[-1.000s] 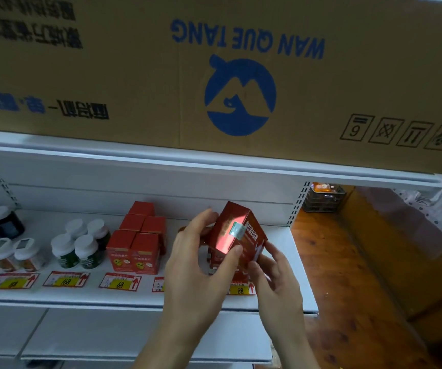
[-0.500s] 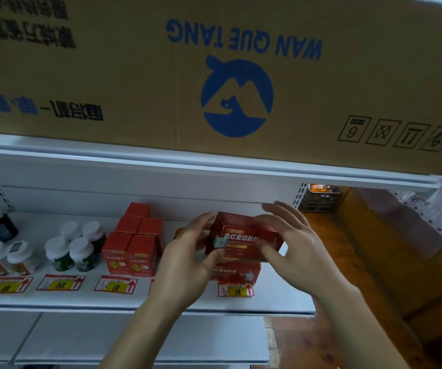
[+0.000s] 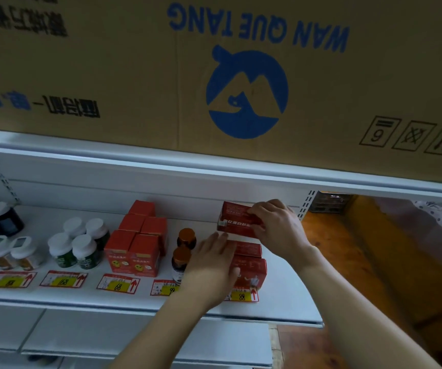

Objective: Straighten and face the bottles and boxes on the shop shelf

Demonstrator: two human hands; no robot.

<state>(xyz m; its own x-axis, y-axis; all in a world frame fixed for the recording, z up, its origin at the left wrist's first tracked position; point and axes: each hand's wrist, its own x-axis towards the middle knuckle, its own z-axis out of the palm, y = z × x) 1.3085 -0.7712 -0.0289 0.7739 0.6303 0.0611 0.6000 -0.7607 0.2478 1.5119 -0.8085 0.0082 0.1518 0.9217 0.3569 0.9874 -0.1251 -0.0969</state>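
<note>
A red box (image 3: 237, 222) is gripped by the right hand (image 3: 277, 226) and held with its label forward above the back of a short row of like red boxes (image 3: 249, 265), near the right end of the shelf (image 3: 289, 304); the left hand (image 3: 212, 265) is laid flat, fingers straight, against the front box. The square red cartons (image 3: 134, 249) and white-capped bottles (image 3: 80, 246) at left are judged already faced, while the held box is not yet set down. Two brown-capped bottles (image 3: 184, 247) stand just beside the left hand and could be knocked.
</note>
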